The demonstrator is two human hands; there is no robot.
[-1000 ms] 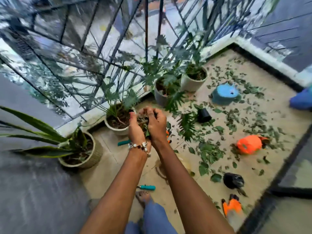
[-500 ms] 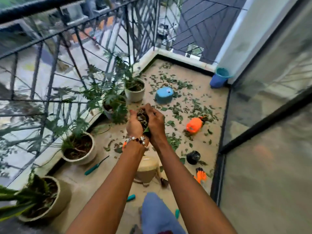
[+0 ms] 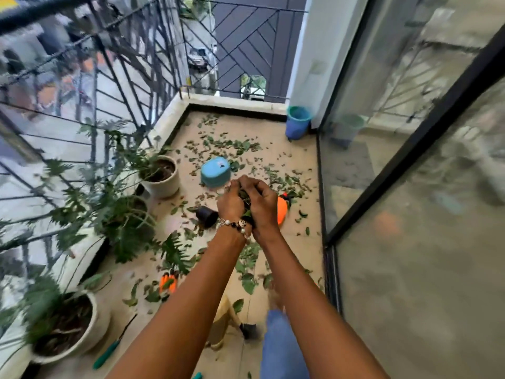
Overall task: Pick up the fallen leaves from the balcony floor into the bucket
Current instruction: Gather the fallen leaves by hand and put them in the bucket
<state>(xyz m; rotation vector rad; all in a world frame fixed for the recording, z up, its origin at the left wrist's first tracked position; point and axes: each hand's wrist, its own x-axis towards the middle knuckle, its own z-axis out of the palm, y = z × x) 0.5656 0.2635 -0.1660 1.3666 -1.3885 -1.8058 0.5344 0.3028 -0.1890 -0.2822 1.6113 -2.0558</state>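
Beige balcony floor (image 3: pixel 289 149) runs away from me between a dark railing (image 3: pixel 114 86) on the left and a glass door (image 3: pixel 410 187) on the right. Nearest me, I see a blue trouser leg (image 3: pixel 281 348) at the bottom edge, a green-handled tool (image 3: pixel 109 351) lying beside a white pot (image 3: pixel 82 332) with a plant, and an orange-handled tool (image 3: pixel 167 283) a little farther along the floor. Both my arms stretch forward and meet above the middle of the floor. My left hand (image 3: pixel 231 203), with a beaded bracelet (image 3: pixel 235 224) at the wrist, and my right hand (image 3: pixel 263 206) are cupped against each other, fingers curled round a bunch of leaves (image 3: pixel 246 198) held between them; green tips poke out above and below the palms. Under the hands, a small black pot (image 3: pixel 207 216) lies tipped on its side to the left and an orange object (image 3: pixel 282 212) shows just to the right, partly hidden by my right hand. More loose leaves (image 3: pixel 226 144) are scattered over the floor, thickest beyond the hands. A blue upturned tub (image 3: pixel 216 172) sits just past my knuckles, near another white pot (image 3: pixel 162 177) by the railing. Farthest off, the blue bucket (image 3: pixel 297 123) with a green rim stands upright in the far right corner, well apart from my hands.
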